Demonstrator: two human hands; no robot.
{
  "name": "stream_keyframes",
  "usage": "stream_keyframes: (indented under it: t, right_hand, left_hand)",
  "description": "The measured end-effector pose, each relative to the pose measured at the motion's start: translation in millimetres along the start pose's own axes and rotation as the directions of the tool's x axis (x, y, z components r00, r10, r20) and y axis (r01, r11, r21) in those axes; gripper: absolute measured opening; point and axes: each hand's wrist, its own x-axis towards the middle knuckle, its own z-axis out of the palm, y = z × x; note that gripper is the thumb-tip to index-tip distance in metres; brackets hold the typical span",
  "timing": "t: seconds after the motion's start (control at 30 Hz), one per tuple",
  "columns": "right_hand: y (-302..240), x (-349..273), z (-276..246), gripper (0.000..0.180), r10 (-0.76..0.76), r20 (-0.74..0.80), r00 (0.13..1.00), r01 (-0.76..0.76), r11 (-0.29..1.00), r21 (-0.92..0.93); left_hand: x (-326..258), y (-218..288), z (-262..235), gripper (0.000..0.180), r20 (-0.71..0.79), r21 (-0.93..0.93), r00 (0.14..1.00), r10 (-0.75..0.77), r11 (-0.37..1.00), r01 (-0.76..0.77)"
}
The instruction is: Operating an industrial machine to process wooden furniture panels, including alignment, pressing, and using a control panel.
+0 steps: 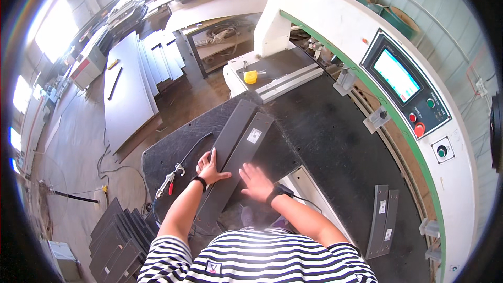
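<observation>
Two long dark grey boards lie side by side, slanting away from me on the black table. The left board is under my left hand, whose fingers curl by its left edge while the thumb reaches across to the other side. The right board carries a white label near its far end. Beside this board's right edge is my right hand, slightly blurred, its fingers stretched out and holding nothing. Whether it touches the board I cannot tell. Left of the boards rests an air blow gun with a red part.
A white machine with a control panel arches along the right. Two labelled dark strips lie near it. A yellow tape measure sits at the back. Dark panels are stacked lower left; pale sheets stand beyond.
</observation>
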Motion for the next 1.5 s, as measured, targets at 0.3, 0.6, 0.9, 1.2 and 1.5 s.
stream_keyframes:
  t: [0.3, 0.6, 0.9, 1.2, 1.5]
  right_hand:
    - [-21, -43, 5, 0.102, 0.227, -0.022, 0.974, -0.227, 0.974, -0.004]
    - [70, -80, -49, 0.116, 0.488, -0.126, 0.864, -0.504, 0.840, -0.203]
    - [171, -168, -75, 0.115, 0.637, -0.212, 0.741, -0.661, 0.747, -0.065]
    - [236, -214, -91, 0.119, 0.671, -0.245, 0.699, -0.689, 0.724, 0.018]
    - [273, -222, -92, 0.123, 0.642, -0.291, 0.709, -0.665, 0.746, 0.028]
  left_hand:
    - [-49, 13, 29, 0.116, 0.041, -0.042, 0.949, 0.313, 0.949, -0.312]
    - [37, 124, 63, 0.105, -0.016, 0.037, 0.779, 0.627, 0.779, -0.626]
    - [75, 292, 90, 0.099, 0.085, 0.146, 0.700, 0.709, 0.686, -0.713]
    - [89, 382, 96, 0.097, 0.169, 0.145, 0.697, 0.697, 0.682, -0.717]
    - [95, 412, 88, 0.085, 0.131, 0.216, 0.614, 0.778, 0.582, -0.784]
